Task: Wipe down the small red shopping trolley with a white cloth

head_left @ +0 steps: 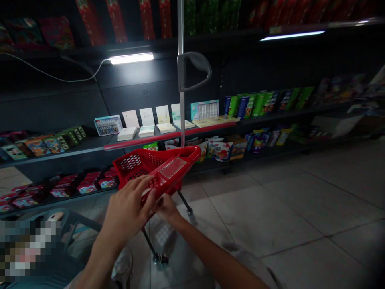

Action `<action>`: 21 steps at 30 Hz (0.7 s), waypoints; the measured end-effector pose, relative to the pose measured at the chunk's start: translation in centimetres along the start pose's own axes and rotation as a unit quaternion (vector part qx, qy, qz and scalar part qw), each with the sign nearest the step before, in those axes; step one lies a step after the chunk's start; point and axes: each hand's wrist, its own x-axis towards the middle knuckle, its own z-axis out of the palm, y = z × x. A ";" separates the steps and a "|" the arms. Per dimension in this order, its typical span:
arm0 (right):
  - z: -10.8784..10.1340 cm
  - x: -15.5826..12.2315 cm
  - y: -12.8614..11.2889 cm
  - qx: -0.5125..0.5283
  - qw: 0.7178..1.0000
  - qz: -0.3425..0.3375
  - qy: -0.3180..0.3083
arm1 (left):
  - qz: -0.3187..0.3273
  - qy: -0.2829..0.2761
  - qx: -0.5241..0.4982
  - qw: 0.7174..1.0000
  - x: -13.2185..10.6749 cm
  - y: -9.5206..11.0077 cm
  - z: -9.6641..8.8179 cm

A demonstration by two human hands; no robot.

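Note:
A small red plastic shopping cart [168, 176] with a perforated basket stands tilted in view in front of the shelves, its legs on wheels. My left hand [128, 202] lies over the near left end of its handle, fingers curled onto the red edge. Just right of it, my right hand [167, 208] is closed at the underside of the same handle edge; its fingertips are partly hidden. A clear panel [173, 167] is set in the handle's top. A metal pole [181, 36] with a grey loop [195, 72] rises behind the handle.
Shelves hold notebooks [146, 116], boxed pens [205, 109], snack bags [255, 104] and red packs [90, 182]. A grey-blue plastic chair [72, 218] is at lower left, beside a pixelated patch. A shoe [122, 263] shows below my left arm. Tiled floor [270, 200] extends right.

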 end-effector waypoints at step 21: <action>-11.9 1.9 -10.9 -0.260 0.828 -0.416 0.271 | 0.029 -0.140 -0.102 0.984 -2.1 -8.6 -1.9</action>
